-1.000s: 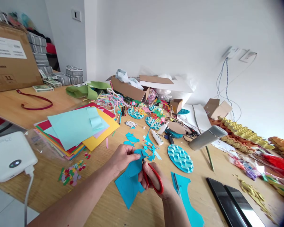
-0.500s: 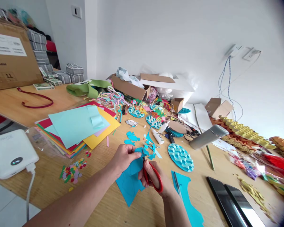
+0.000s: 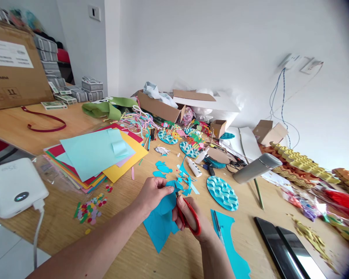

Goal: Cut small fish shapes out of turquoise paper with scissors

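Note:
Pinched between the thumb and fingers of my left hand [image 3: 154,193] is a sheet of blue paper [image 3: 159,228] with faint drawn outlines, its lower corner hanging toward me. My right hand [image 3: 193,223] is wrapped round the red handles of a pair of scissors [image 3: 197,221]. Their dark blades meet the paper's right edge close to my left thumb; how wide they stand apart is hard to see. Just beyond lie cut blue fish shapes [image 3: 163,167] and curled blue scraps [image 3: 187,185]. Right of my hands rests a wavy-patterned blue oval [image 3: 222,193].
A stack of coloured paper [image 3: 93,153] and paper dots [image 3: 91,209] lie left, near a white power bank [image 3: 16,188]. To the right are a blue offcut with a pen [image 3: 231,244], dark phones [image 3: 282,248] and a grey flask [image 3: 257,168]. A glue bottle [image 3: 194,167] lies ahead.
The scissors and right-hand fingers have shifted very slightly at the paper's edge. My left hand keeps its hold, and the view has moved a touch.

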The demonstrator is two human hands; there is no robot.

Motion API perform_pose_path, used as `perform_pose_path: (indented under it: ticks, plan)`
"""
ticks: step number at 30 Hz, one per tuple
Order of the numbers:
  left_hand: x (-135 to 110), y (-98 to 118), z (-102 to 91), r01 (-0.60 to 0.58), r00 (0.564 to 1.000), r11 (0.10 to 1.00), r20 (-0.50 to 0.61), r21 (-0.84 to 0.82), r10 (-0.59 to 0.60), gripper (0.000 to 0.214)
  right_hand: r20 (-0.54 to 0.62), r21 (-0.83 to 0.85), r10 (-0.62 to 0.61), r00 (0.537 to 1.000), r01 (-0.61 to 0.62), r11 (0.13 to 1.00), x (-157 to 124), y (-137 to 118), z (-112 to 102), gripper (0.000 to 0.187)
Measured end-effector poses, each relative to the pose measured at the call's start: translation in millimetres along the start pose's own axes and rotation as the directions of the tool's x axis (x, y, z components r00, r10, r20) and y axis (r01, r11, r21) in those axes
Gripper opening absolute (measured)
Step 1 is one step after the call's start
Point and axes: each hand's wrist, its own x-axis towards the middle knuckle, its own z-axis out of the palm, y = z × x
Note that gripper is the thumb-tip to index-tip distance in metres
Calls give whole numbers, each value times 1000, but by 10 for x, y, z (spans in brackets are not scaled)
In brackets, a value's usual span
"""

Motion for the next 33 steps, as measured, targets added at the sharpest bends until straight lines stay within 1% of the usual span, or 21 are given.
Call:
perform_pose_path:
  ticks: [10, 15, 26, 33]
  plan:
    - [-25, -5, 20, 15, 1000, 999, -15, -33, -15, 25, -8, -23, 18, 1000, -18, 1000, 14, 11, -8, 71]
    - [-44, 8, 30, 33, 999, 998, -10, -45, -34, 25, -3, -21, 8, 1000, -8, 1000, 11, 3, -4, 70]
    - [-41, 16, 26, 35, 999, 999, -13, -35, -35, 23, -11, -38, 28, 1000, -28, 999, 25, 18, -13, 70]
    - [-29, -6, 19, 31, 1000, 999, -3, -29, -31, 23, -23, -20, 11, 1000, -11, 1000, 11, 0, 18, 68]
